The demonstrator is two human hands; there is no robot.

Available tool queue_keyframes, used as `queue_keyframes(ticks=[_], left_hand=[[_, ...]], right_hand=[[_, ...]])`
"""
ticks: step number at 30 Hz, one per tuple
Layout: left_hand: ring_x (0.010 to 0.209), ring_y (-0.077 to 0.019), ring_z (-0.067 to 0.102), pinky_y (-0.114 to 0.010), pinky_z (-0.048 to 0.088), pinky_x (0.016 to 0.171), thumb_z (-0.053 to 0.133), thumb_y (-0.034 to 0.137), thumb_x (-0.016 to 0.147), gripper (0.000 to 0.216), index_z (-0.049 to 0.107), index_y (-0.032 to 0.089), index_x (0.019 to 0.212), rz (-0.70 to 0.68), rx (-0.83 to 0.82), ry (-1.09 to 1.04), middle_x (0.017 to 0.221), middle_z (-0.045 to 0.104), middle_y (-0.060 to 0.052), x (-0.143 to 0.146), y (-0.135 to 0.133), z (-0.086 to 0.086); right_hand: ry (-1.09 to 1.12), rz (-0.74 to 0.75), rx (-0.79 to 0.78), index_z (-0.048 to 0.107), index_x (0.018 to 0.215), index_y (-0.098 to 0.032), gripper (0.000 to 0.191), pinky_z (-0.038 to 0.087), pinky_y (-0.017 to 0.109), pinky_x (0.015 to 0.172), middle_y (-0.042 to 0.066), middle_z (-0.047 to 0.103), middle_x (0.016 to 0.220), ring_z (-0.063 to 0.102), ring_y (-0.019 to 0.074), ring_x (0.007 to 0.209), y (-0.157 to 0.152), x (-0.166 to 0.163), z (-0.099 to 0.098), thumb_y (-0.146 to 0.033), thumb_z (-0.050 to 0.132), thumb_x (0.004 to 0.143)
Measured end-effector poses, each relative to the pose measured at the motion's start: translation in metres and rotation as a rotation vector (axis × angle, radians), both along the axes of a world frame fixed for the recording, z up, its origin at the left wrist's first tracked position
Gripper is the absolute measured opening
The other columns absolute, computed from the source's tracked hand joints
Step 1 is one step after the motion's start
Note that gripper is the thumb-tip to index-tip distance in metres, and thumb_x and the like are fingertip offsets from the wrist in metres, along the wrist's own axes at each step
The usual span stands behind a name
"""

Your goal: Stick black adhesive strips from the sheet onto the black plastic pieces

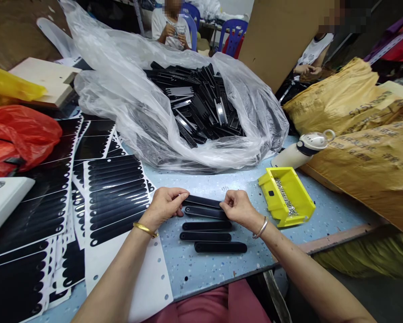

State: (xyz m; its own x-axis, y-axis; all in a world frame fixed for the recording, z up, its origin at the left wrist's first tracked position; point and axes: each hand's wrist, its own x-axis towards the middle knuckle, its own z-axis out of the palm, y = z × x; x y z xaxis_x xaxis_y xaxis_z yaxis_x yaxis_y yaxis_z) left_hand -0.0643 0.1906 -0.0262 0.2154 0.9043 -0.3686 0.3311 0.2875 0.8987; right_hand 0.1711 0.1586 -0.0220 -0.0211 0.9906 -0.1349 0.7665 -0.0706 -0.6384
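Note:
My left hand (166,205) and my right hand (237,207) each pinch one end of a long black plastic strip (203,201) just above the blue speckled table (201,264). A second black strip (204,211) lies right under it, touching my fingers. Three more strips (208,235) lie in a row on the table nearer to me. Sheets of black adhesive strips (115,197) on white backing lie to the left of my left hand.
A clear plastic bag (147,116) full of black parts sits behind my hands. A yellow tray (287,195) of small metal pieces and a white bottle (302,150) stand to the right, beside yellow sacks (372,148). A red bag (16,134) lies left. Two people sit beyond.

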Motion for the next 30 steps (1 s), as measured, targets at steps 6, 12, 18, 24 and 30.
queue_keyframes(ticks=[6,12,18,24,30], left_hand=[[0.041,-0.0142,0.063,-0.017,0.042,0.036,0.061,0.035,0.078,0.034,0.073,0.009,0.097,-0.009,0.016,0.013,0.045,0.061,-0.001,-0.001,0.0,-0.004],[0.041,-0.0147,0.063,-0.017,0.043,0.036,0.061,0.034,0.078,0.031,0.074,0.011,0.094,-0.011,0.036,0.019,0.044,0.061,0.0,-0.002,0.0,-0.006],[0.041,-0.0146,0.063,-0.016,0.043,0.036,0.063,0.032,0.077,0.028,0.074,0.012,0.093,-0.012,0.023,0.028,0.045,0.061,0.0,-0.001,0.0,-0.005],[0.041,-0.0149,0.063,-0.016,0.042,0.036,0.061,0.035,0.078,0.03,0.074,0.012,0.093,-0.023,0.038,0.026,0.044,0.06,0.001,-0.002,0.0,-0.006],[0.039,-0.013,0.061,-0.015,0.04,0.036,0.057,0.035,0.08,0.028,0.071,0.012,0.088,-0.056,0.031,0.018,0.045,0.059,0.001,-0.001,0.0,-0.001]], right_hand=[[0.076,-0.012,0.015,0.046,0.05,-0.021,0.022,0.031,0.024,0.047,-0.002,0.049,0.047,0.044,0.0117,0.048,-0.003,0.001,-0.001,-0.02,0.057,0.07],[0.089,-0.038,0.022,0.047,0.05,-0.021,0.022,0.031,0.024,0.047,-0.002,0.049,0.047,0.045,0.0122,0.048,-0.001,0.002,-0.003,-0.02,0.059,0.069],[0.113,-0.039,0.041,0.048,0.05,-0.021,0.022,0.03,0.024,0.046,-0.003,0.048,0.046,0.043,0.0115,0.047,0.001,0.002,-0.004,-0.021,0.059,0.069],[0.147,-0.097,0.052,0.05,0.052,-0.02,0.022,0.033,0.024,0.048,-0.002,0.049,0.047,0.045,0.0118,0.048,0.001,0.012,0.001,-0.025,0.058,0.072],[0.254,-0.089,0.053,0.066,0.074,-0.016,0.023,0.043,0.025,0.053,0.001,0.06,0.056,0.056,0.0142,0.052,0.001,0.014,0.008,-0.036,0.055,0.082]])
